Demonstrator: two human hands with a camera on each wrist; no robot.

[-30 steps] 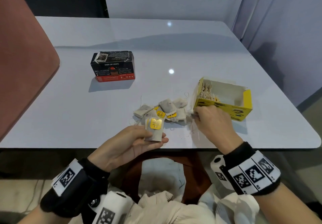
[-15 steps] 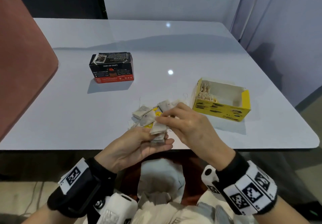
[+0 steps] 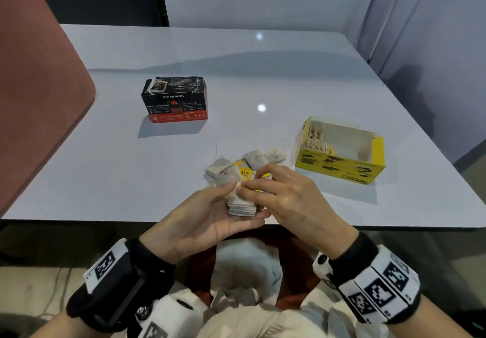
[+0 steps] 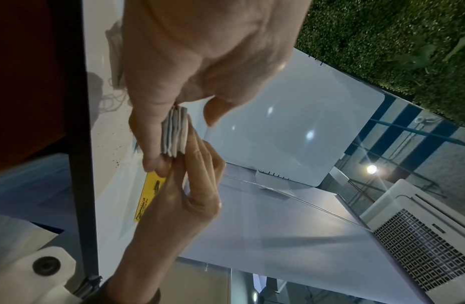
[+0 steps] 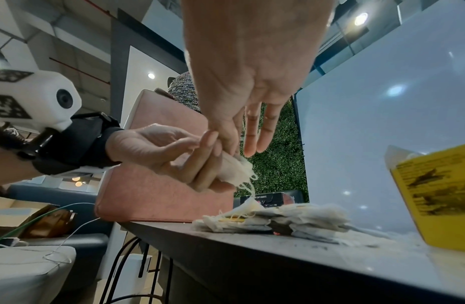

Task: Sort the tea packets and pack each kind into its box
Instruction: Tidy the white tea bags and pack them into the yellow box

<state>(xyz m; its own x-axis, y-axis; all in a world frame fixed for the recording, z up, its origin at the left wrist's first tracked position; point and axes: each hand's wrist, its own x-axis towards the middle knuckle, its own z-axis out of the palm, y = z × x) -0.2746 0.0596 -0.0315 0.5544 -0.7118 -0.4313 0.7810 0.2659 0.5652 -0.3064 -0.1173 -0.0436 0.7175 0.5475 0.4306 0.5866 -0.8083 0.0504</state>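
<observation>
My left hand (image 3: 207,214) grips a small stack of pale tea packets (image 3: 241,207) at the table's near edge, thumb on one side and fingers under it. My right hand (image 3: 286,198) lies over the stack, and its thumb and forefinger pinch the top packet (image 5: 232,166); the other fingers are straight. Edge-on, the stack (image 4: 175,133) sits between the fingers of both hands. A loose pile of packets (image 3: 244,165), some with yellow tags, lies on the table just beyond. The open yellow box (image 3: 339,165) stands to the right with packets in its left end. The black and red box (image 3: 175,99) stands far left, closed.
The white table (image 3: 263,74) stretches back to a wall and a curtain on the right. A pink chair back (image 3: 39,100) rises at the left edge. Loose threads (image 5: 248,185) hang from the held stack.
My right hand left the spot by the yellow box and came over to the stack in my left hand, covering the yellow tag that showed before. The left hand stayed roughly in place.
</observation>
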